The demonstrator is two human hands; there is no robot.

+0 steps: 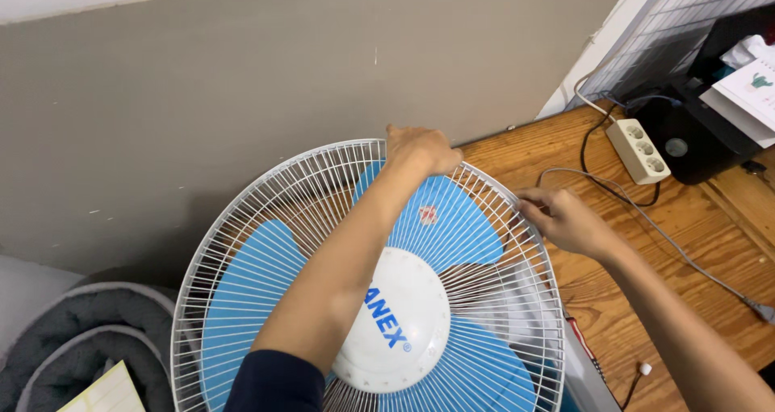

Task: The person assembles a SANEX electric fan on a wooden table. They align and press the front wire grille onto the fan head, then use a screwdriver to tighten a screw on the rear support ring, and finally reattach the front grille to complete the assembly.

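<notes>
Left hand (420,150): our fingers curl over the fan grille (266,210) top rim.
Right hand (565,218): our fingers pinch its right rim.

A white wire fan guard (266,210) fills the lower middle, with blue blades (250,275) and a round white hub cap (404,319) behind its wires. The left hand (420,148) reaches across the guard, its grip closed over the far top of the rim. The right hand (565,218) pinches the rim on the guard's right side, fingers (533,206) curled onto the wires. Right of the guard lies the wooden worktop (694,234). A white power strip (638,150) sits beyond the right hand, with black and grey cables (670,238) trailing past it. A grey wall (202,81) stands behind the guard. Left of and below the guard lies a grey padded cushion (89,331).
</notes>
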